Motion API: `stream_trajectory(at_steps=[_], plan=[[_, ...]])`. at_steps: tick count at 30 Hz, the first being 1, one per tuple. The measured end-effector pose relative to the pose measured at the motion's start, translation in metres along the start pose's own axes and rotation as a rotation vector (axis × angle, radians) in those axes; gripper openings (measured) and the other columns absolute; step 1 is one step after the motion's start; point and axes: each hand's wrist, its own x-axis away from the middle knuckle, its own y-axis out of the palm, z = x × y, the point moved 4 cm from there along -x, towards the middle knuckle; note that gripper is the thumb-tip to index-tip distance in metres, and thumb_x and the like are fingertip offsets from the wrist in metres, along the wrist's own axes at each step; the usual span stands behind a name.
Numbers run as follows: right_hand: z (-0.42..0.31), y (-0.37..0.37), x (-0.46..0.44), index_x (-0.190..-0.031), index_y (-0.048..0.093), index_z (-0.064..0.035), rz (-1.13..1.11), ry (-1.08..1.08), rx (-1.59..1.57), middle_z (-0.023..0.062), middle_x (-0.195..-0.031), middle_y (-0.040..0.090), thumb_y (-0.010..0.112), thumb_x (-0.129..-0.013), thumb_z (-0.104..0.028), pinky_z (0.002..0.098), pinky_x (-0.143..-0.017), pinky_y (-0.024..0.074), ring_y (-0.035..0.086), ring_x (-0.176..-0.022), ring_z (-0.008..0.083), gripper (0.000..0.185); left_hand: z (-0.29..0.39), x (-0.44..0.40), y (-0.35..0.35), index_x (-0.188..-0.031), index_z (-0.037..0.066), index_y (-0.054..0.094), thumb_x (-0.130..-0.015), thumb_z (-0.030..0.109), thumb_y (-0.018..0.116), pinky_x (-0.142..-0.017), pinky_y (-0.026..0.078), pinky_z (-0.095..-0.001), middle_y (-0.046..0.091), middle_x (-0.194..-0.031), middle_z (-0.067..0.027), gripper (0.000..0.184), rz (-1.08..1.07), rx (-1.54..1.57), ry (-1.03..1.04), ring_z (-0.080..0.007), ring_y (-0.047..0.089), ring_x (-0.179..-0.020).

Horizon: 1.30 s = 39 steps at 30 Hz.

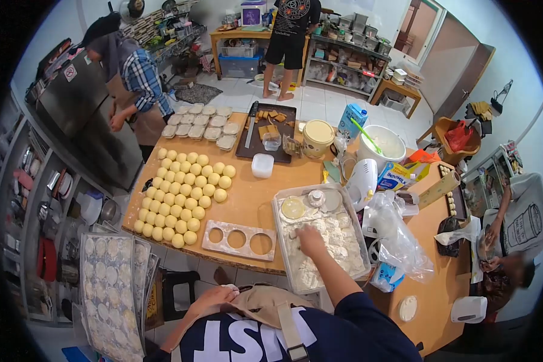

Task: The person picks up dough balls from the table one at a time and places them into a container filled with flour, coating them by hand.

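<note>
1. R hand [309,239]: reaches into bin [282,241], fingers down at flour [311,274]; tips hidden, so can't tell if they grip smth.
2. L hand [214,297]: low by apron [259,300], left of R hand; fingers partly hidden, can't tell if it holds smth or just rests. Prob. parked there since R hand works alone.
3. Bin: right under R hand, at table's near edge, prob. so arm needn't stretch. Walls likely keep flour off table.
4. Yellow disc [293,207] & knobbed pc [316,198]: just beyond R hand, in bin's far end, prob. there to leave room nearer.
5. Board [248,248] w/ 3 holes: flat, left of R hand, beyond L hand; prob. handy for either.
6. Balls [180,199]: well beyond L hand, in close rows, prob. to save space.
</note>
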Motion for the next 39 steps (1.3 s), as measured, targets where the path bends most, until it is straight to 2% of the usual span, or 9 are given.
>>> stream_trajectory(at_steps=[7,10,13,16,20,23,26,35,39], plan=[[-0.009,-0.031,0.014,-0.105,0.055,-0.0036,0.267,0.024,0.067,0.0199,-0.108,0.054,0.054,-0.073,0.000,0.0447,-0.082,0.0472,0.053,-0.102,0.0369,0.032,0.015,0.004,-0.006,-0.104,0.005,0.057,-0.095,0.036,0.040,-0.080,0.044,-0.0432,0.061,-0.096,-0.0214,0.037,-0.003,-0.016,0.006,-0.0388,0.057,-0.092],[-0.017,-0.009,0.043,-0.108,0.054,-0.0045,0.184,-0.097,-0.060,0.0176,-0.100,0.056,0.057,-0.072,-0.002,0.0440,-0.083,0.0454,0.053,-0.100,0.0356,0.037,0.013,-0.002,-0.006,-0.109,0.008,0.056,-0.093,0.033,0.040,-0.082,0.044,-0.0437,0.061,-0.098,-0.0208,0.034,-0.059,-0.016,-0.030,-0.0384,0.057,-0.095],[-0.018,0.041,0.081,-0.122,0.040,0.0027,-0.144,-0.141,-0.222,0.0282,-0.114,0.049,0.063,-0.069,-0.007,0.0444,-0.096,0.0393,0.048,-0.110,0.0409,0.059,0.024,-0.007,-0.013,-0.112,0.009,0.055,-0.092,0.032,0.041,-0.082,0.045,-0.0439,0.061,-0.099,-0.0201,0.033,-0.109,-0.018,-0.050,-0.0380,0.057,-0.097],[-0.001,0.044,0.096,-0.122,0.039,0.0064,-0.204,0.026,-0.204,0.0286,-0.116,0.049,0.063,-0.070,-0.008,0.0447,-0.098,0.0374,0.046,-0.112,0.0413,0.059,0.018,-0.021,-0.006,-0.111,0.008,0.055,-0.093,0.031,0.041,-0.082,0.045,-0.0436,0.061,-0.100,-0.0197,0.033,-0.153,-0.082,-0.005,-0.0375,0.057,-0.098],[0.014,0.038,0.101,-0.121,0.042,0.0079,-0.068,0.104,-0.248,0.0279,-0.114,0.050,0.061,-0.071,-0.010,0.0443,-0.097,0.0377,0.047,-0.111,0.0403,0.057,0.021,-0.027,-0.002,-0.102,0.004,0.057,-0.094,0.034,0.041,-0.073,0.046,-0.0466,0.061,-0.093,-0.0216,0.035,-0.062,-0.115,0.148,-0.0403,0.058,-0.086],[0.009,0.042,0.109,-0.105,0.050,0.0029,0.082,-0.050,-0.273,0.0239,-0.103,0.055,0.058,-0.073,-0.008,0.0451,-0.087,0.0430,0.053,-0.101,0.0397,0.036,0.037,-0.026,-0.010,-0.100,0.004,0.057,-0.093,0.034,0.042,-0.073,0.047,-0.0463,0.062,-0.091,-0.0212,0.035,-0.074,-0.098,0.139,-0.0403,0.058,-0.085],[-0.010,0.017,0.120,-0.100,0.054,0.0020,-0.228,0.062,-0.312,0.0233,-0.103,0.056,0.057,-0.073,-0.009,0.0437,-0.087,0.0435,0.053,-0.101,0.0386,0.029,0.021,-0.027,-0.003,-0.098,0.003,0.058,-0.093,0.034,0.042,-0.073,0.047,-0.0457,0.062,-0.088,-0.0207,0.035,-0.061,-0.096,0.133,-0.0399,0.059,-0.085],[-0.005,0.010,0.068,-0.101,0.056,0.0010,0.111,0.000,-0.375,0.0241,-0.104,0.057,0.057,-0.073,-0.008,0.0441,-0.089,0.0423,0.053,-0.103,0.0388,0.030,0.008,-0.022,-0.011,-0.107,0.007,0.058,-0.093,0.030,0.043,-0.081,0.045,-0.0428,0.062,-0.098,-0.0183,0.031,-0.159,-0.120,0.036,-0.0356,0.058,-0.096],[0.007,0.039,0.016,-0.103,0.056,0.0009,-0.081,0.035,-0.260,0.0248,-0.108,0.056,0.059,-0.074,-0.011,0.0439,-0.092,0.0412,0.051,-0.106,0.0388,0.032,0.004,-0.011,-0.022,-0.099,0.004,0.058,-0.092,0.032,0.042,-0.075,0.046,-0.0441,0.061,-0.092,-0.0195,0.033,-0.016,-0.053,0.156,-0.0376,0.058,-0.088]])
